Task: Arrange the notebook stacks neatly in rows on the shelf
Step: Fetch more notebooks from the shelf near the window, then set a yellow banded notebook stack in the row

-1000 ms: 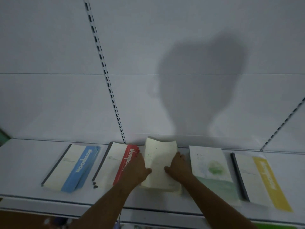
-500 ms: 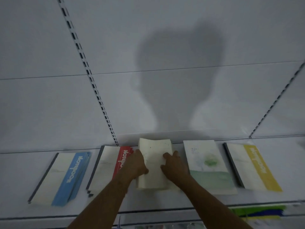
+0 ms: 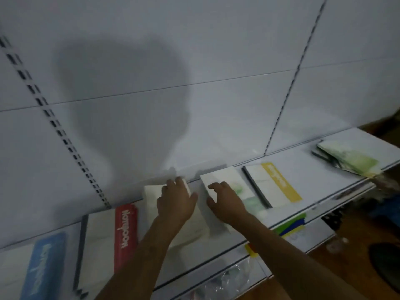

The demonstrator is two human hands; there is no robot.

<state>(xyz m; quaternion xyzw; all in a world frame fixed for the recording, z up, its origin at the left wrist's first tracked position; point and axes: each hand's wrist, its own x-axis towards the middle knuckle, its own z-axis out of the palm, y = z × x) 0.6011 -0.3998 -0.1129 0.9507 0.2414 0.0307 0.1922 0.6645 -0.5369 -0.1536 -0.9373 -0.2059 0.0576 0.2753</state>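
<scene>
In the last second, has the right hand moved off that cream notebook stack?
Yes. The right hand has shifted right, off the cream stack, and now rests on the green-patterned stack beside the yellow-striped notebook.

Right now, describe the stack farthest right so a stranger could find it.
Follow the white shelf to its right end, past the yellow-banded notebook. The green-washed stack lies alone there, fanned and askew, its near corner at the shelf's front edge.
</scene>
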